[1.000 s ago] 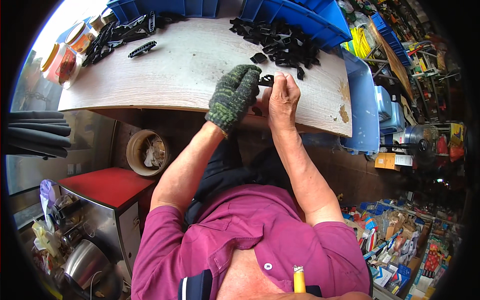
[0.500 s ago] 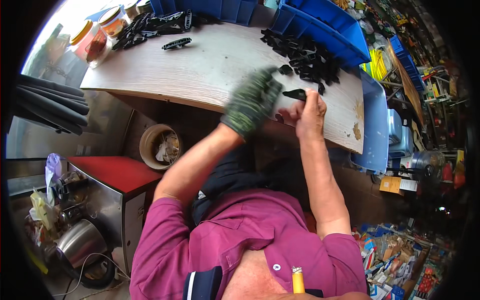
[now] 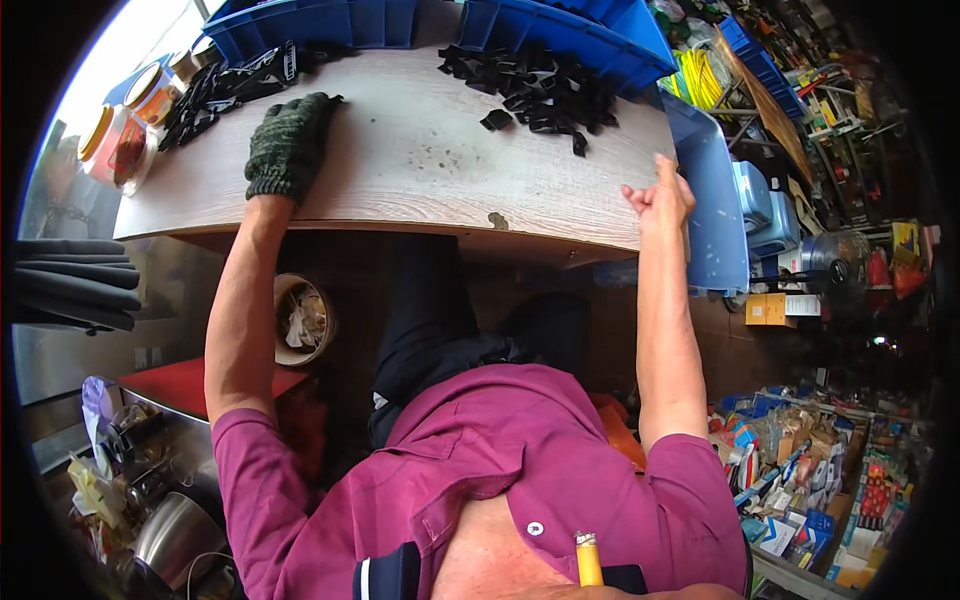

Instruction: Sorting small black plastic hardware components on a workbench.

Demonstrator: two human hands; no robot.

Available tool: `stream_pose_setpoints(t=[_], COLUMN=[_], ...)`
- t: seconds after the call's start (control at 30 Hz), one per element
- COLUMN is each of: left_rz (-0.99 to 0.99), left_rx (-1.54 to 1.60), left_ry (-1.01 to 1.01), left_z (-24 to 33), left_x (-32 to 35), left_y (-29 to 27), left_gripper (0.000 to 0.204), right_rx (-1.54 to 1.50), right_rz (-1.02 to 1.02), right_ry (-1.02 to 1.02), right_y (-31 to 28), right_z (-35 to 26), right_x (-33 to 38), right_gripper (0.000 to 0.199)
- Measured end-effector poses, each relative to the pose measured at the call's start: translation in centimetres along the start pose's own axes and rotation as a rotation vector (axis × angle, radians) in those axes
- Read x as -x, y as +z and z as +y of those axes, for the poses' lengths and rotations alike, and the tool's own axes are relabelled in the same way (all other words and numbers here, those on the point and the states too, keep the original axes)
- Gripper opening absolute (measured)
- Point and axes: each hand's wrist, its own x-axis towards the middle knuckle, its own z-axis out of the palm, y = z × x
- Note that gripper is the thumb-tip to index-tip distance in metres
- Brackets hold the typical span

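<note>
My left hand [image 3: 288, 148], in a dark green knitted glove, rests closed on the table's left part. A small black tip shows past its fingers, and the glove covers the spot where a ribbed black plastic strip lay. My bare right hand [image 3: 662, 198] is above the table's right edge, beside a large light-blue bin [image 3: 718, 200]. Its index finger points up and its thumb stands apart, with nothing visible between them. A heap of small black plastic pieces [image 3: 545, 90] lies at the back right. One single black piece [image 3: 495, 120] sits just in front of that heap.
Long black strips [image 3: 225, 95] are piled at the back left, beside lidded jars [image 3: 112, 145]. Blue crates [image 3: 310, 28] line the rear of the pale wooden table [image 3: 400, 190]. A waste bucket [image 3: 328, 335] stands below on the floor, near a red-topped cabinet [image 3: 180, 378].
My left hand has moved left onto the lone ribbed strip. My right hand has moved to the right edge, and the black piece it held no longer shows. The view has shifted.
</note>
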Motion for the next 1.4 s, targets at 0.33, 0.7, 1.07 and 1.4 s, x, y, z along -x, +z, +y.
stream_pose_setpoints(t=[0.33,0.7,1.07,1.4], left_rz=[-0.004,0.286,0.023,-0.089], left_rx=[-0.06,0.5,0.64,0.691], left_ry=[-0.078,0.007,-0.021,-0.013], left_z=[3.8,15.5,24.2,23.1], left_x=[-0.2,1.3,0.1,1.1], left_y=[-0.4,0.6,0.9,-0.3], left_gripper=[0.027,0.039,0.025,0.022], right_rx=[0.579,1.028,0.361,0.327], right_rz=[-0.415,-0.463,-0.856,-0.918], right_ry=[0.002,-0.216,-0.152,-0.226], right_y=[4.1,5.3,3.8,4.5], right_z=[0.8,1.1,3.9,4.0], right_x=[1.0,1.7,7.4,9.1], right_gripper=[0.038,0.034,0.025,0.033])
